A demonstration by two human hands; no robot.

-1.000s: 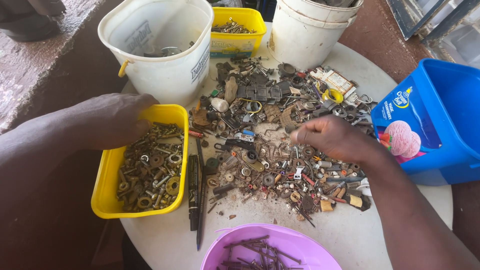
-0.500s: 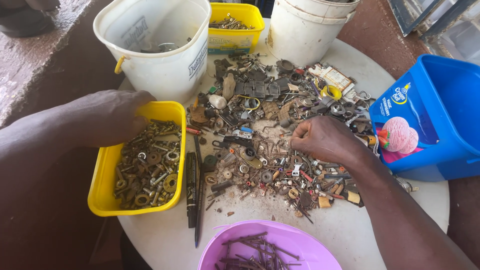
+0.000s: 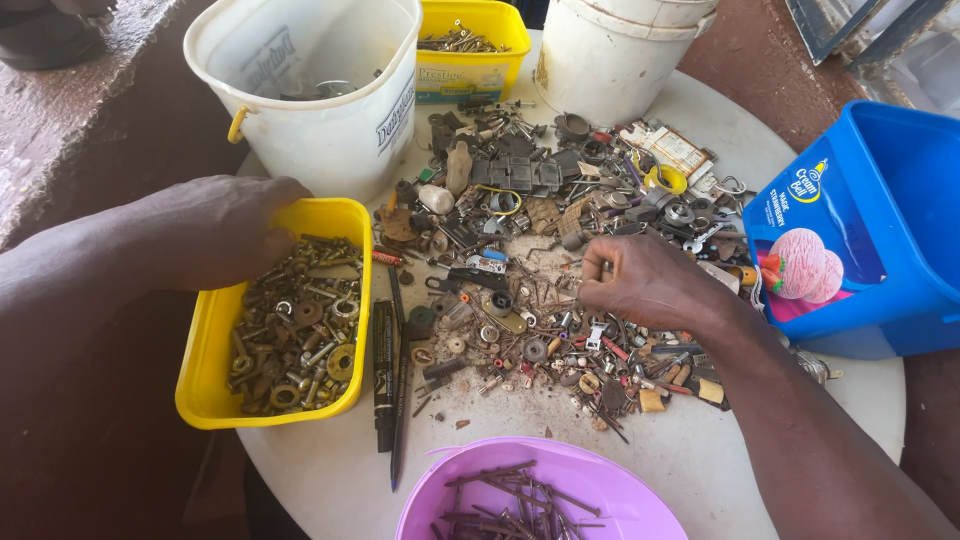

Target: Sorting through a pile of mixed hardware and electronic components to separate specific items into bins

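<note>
White round table (image 3: pixel 700 460): my right hand (image 3: pixel 645 285) pinches its fingers over the scrap pile (image 3: pixel 540 250); the yellow tray (image 3: pixel 205 390) lies leftward, under my left hand (image 3: pixel 215 230), grip hidden.

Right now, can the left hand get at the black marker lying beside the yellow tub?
Probably yes. The left hand rests over the yellow tub of nuts and bolts, and the black marker lies just past the tub's right wall on the white table, uncovered, with nothing between.
</note>
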